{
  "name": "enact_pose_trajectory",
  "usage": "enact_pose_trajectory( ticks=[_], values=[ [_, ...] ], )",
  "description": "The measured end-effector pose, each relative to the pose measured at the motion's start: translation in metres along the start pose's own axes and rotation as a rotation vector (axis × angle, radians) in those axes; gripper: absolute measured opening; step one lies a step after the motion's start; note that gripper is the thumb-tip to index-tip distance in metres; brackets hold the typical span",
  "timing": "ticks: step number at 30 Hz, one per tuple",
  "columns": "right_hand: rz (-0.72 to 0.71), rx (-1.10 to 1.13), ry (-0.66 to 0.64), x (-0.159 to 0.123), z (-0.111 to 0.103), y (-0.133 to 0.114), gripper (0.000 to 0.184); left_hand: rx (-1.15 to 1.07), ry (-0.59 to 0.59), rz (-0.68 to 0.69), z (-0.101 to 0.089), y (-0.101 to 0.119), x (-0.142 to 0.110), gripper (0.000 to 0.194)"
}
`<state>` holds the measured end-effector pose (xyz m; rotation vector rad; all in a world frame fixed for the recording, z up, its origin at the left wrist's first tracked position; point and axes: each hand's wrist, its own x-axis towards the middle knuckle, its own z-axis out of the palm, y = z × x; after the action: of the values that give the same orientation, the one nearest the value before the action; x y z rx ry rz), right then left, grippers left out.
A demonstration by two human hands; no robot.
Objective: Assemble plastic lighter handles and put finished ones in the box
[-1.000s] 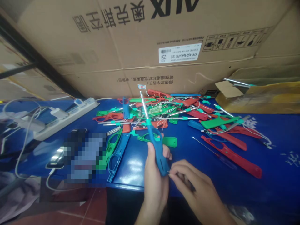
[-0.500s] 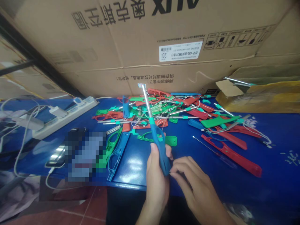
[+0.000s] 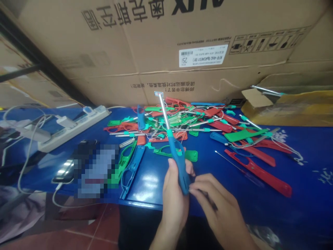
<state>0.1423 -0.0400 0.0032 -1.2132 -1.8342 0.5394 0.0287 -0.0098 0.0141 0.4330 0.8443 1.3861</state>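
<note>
My left hand (image 3: 174, 198) is wrapped round the blue handle of a long-nosed lighter (image 3: 177, 158), holding it upright over the blue table's (image 3: 299, 180) front edge; its metal tube points up and away. My right hand (image 3: 215, 205) is beside it, fingertips pinched against the bottom end of the handle, on something too small to make out. Behind lies a heap of red, green and blue lighter shells and metal tubes (image 3: 197, 125).
A big cardboard box (image 3: 166, 52) forms the back wall. A smaller open carton (image 3: 288, 100) sits at the right. A white power strip (image 3: 75, 125) with plugs and cables lies at the left, beside a phone (image 3: 65, 170). Loose red shells (image 3: 260, 170) lie to the right.
The lighter and both hands have shifted slightly; my right fingertips have closed in on the handle's bottom end. The view has drifted a little.
</note>
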Motion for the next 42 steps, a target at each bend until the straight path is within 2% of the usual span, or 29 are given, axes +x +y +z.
enact_pose_trajectory(
  ticks=[4,13,19,23,25,29,31,33,35,38,42],
  values=[
    [-0.021,-0.040,0.039,-0.003,0.002,0.000,0.015,-0.075,-0.004,0.015,0.001,0.000,0.001,0.052],
    [-0.217,-0.324,0.095,-0.013,0.005,0.000,0.030,-0.241,0.039,-0.062,0.004,0.007,0.004,0.047],
    [-0.219,-0.388,0.090,-0.014,0.009,0.001,0.034,-0.250,0.047,-0.059,0.003,0.007,0.003,0.045],
    [-0.156,-0.261,0.097,-0.011,0.007,0.000,0.026,-0.269,0.032,-0.071,0.003,0.007,0.003,0.046],
    [-0.127,-0.169,0.045,-0.009,0.002,-0.001,0.024,-0.291,0.028,-0.076,0.004,0.007,0.004,0.044],
    [-0.070,-0.107,-0.064,-0.008,-0.017,0.003,0.035,-0.331,0.050,-0.063,0.004,0.007,0.006,0.040],
    [0.000,-0.202,0.013,-0.009,-0.032,0.012,0.035,-0.346,0.058,-0.054,0.005,0.008,0.006,0.039],
    [0.106,-0.397,0.177,-0.011,-0.048,0.026,0.035,-0.353,0.057,-0.059,0.005,0.009,0.006,0.038],
    [0.241,-0.627,0.315,-0.015,-0.064,0.041,0.052,-0.348,0.053,-0.074,0.005,0.010,0.006,0.034],
    [0.377,-0.767,0.297,-0.025,-0.080,0.061,0.076,-0.327,0.043,-0.079,0.004,0.010,0.005,0.030],
    [0.396,-0.700,0.234,-0.033,-0.083,0.069,0.076,-0.319,0.044,-0.068,0.004,0.010,0.004,0.031]
  ],
)
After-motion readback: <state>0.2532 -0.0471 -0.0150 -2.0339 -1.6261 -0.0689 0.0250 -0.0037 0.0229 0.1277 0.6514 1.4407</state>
